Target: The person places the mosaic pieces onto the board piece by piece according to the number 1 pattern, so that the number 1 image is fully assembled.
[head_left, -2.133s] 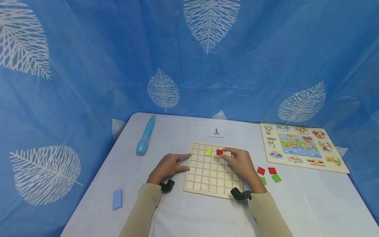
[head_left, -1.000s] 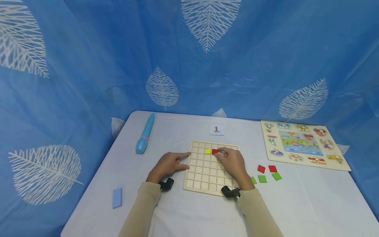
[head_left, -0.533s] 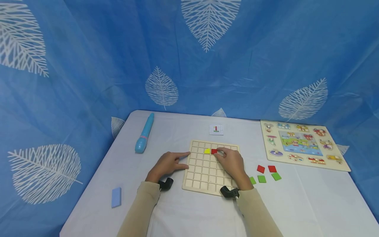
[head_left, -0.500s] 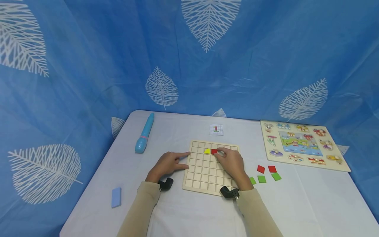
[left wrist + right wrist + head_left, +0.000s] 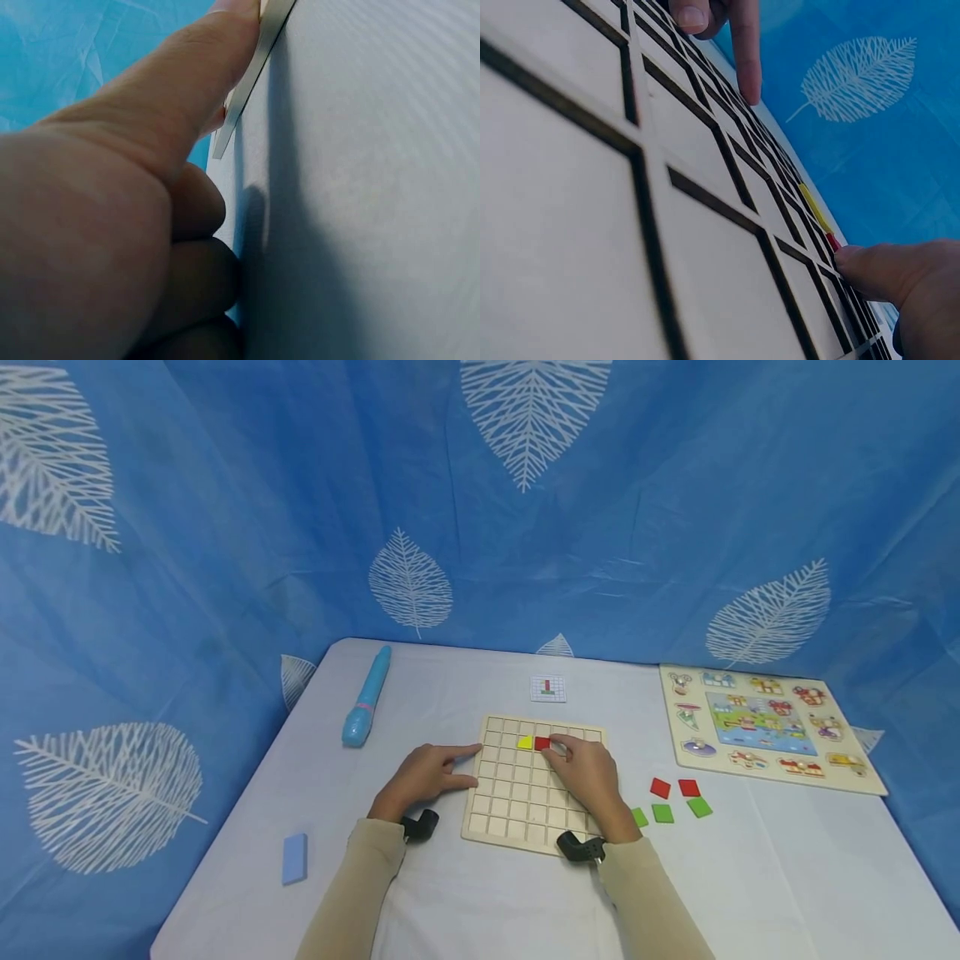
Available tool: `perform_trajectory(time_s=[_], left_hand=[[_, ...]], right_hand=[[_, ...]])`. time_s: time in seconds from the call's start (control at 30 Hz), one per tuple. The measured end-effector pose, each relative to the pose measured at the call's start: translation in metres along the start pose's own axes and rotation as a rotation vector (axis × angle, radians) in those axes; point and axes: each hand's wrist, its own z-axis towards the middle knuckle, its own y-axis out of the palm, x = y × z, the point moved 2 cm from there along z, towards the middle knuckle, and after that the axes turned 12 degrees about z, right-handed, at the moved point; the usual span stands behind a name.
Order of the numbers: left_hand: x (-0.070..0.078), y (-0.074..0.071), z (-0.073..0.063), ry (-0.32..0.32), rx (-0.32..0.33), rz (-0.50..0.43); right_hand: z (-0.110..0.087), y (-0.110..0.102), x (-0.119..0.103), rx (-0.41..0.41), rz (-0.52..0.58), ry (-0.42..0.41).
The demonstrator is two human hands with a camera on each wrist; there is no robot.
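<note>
A square wooden grid board (image 5: 517,808) lies on the white table. My right hand (image 5: 588,774) reaches over its right half and pinches a red square tile (image 5: 542,743) between thumb and forefinger. The tile is at a cell just right of a yellow tile (image 5: 525,742) in an upper row. In the right wrist view the thumb (image 5: 862,268) is right at the red tile's edge. My left hand (image 5: 426,777) touches the board's left edge with straight forefinger and thumb; its other fingers are curled under in the left wrist view.
Several red and green tiles, including a red one (image 5: 660,787) and a green one (image 5: 662,813), lie right of the board. Behind it is a small pattern card (image 5: 548,688). A picture puzzle (image 5: 686,756), a blue toy microphone (image 5: 366,702) and a blue block (image 5: 295,858) stand farther out.
Over the first second my right hand slid left with the red tile, bringing it beside the yellow one. Since then both hands have kept still.
</note>
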Motion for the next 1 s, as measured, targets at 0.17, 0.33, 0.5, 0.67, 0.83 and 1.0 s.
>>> perform_trajectory(time_s=[0.17, 0.33, 0.5, 0.67, 0.83, 1.0], left_hand=[[0.0, 0.001, 0.001, -0.002, 0.002, -0.001], [0.0, 0.001, 0.0, -0.001, 0.011, -0.007], [0.001, 0.0, 0.0, 0.001, 0.01, -0.014], [0.002, 0.001, 0.001, 0.004, 0.005, -0.019], [0.001, 0.004, 0.0, -0.001, -0.003, -0.025], [0.0, 0.002, -0.001, 0.004, 0.007, -0.013]], right_hand=[[0.0, 0.001, 0.001, 0.013, -0.008, -0.031], [-0.001, 0.001, 0.001, 0.013, -0.015, -0.032], [-0.002, -0.002, 0.0, -0.008, 0.004, -0.009], [-0.006, -0.017, -0.004, 0.008, 0.065, -0.007], [-0.012, -0.036, -0.001, 0.051, 0.074, -0.026], [-0.02, -0.054, 0.008, 0.09, 0.062, -0.043]])
